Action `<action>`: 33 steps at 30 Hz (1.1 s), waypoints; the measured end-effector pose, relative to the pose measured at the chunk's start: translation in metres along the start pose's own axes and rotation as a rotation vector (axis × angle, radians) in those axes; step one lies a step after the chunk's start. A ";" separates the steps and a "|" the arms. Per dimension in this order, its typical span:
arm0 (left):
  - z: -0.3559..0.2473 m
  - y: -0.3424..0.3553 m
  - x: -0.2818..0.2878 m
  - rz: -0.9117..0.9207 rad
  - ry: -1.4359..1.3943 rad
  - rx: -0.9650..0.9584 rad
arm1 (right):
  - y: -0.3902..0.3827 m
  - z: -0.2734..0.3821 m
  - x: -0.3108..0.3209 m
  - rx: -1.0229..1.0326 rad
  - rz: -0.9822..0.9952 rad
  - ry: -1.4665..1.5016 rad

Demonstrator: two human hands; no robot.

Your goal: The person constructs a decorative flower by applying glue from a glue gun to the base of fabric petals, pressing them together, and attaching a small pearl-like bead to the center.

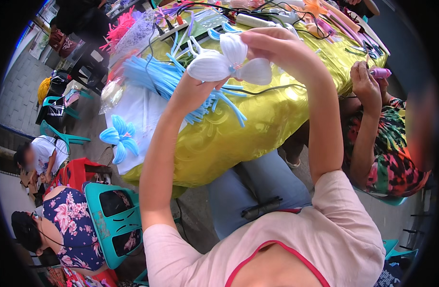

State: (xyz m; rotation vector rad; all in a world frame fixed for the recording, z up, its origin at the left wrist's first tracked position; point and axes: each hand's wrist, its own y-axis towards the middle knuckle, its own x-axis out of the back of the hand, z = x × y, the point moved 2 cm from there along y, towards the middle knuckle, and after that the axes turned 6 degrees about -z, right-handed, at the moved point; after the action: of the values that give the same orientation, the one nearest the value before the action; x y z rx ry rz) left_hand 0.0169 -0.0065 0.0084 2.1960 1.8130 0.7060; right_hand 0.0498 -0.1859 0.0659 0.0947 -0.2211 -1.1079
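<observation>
A white flower [255, 71] of fuzzy pipe cleaners, with broad rounded petals and a small bluish centre, is up above the table between my two hands. My left hand [195, 93] is closed on it from below at the left, its fingers partly hidden behind the petals. From the upper right, my right hand [272, 42] pinches the edge of the upper petal. Beneath and behind my left wrist lies a thick bundle of light blue pipe cleaners [150, 76]. A finished-looking blue flower [119, 137] rests on white sheeting [145, 107] at the table's left edge.
The table has a shiny yellow-green cloth [257, 124]. A power strip [173, 31], cables, pink pipe cleaners [121, 28] and scissors [371, 49] lie on it. At right, a co-worker's hand [365, 86] is near a pink tool [380, 72]. A teal chair [97, 225] stands behind left.
</observation>
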 end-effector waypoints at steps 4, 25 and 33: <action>0.005 0.002 0.000 0.000 -0.029 -0.028 | 0.006 0.002 -0.006 -0.046 0.041 -0.066; 0.003 0.012 0.007 -0.113 0.229 -0.054 | -0.004 0.010 -0.002 0.124 -0.115 -0.139; 0.005 0.013 0.009 -0.103 0.192 -0.083 | -0.055 -0.007 0.015 0.322 -0.554 -0.298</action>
State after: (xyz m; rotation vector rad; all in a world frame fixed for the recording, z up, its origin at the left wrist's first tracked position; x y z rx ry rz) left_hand 0.0316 -0.0002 0.0116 2.0264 1.9321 0.9799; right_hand 0.0095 -0.2242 0.0506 0.2912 -0.6694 -1.6313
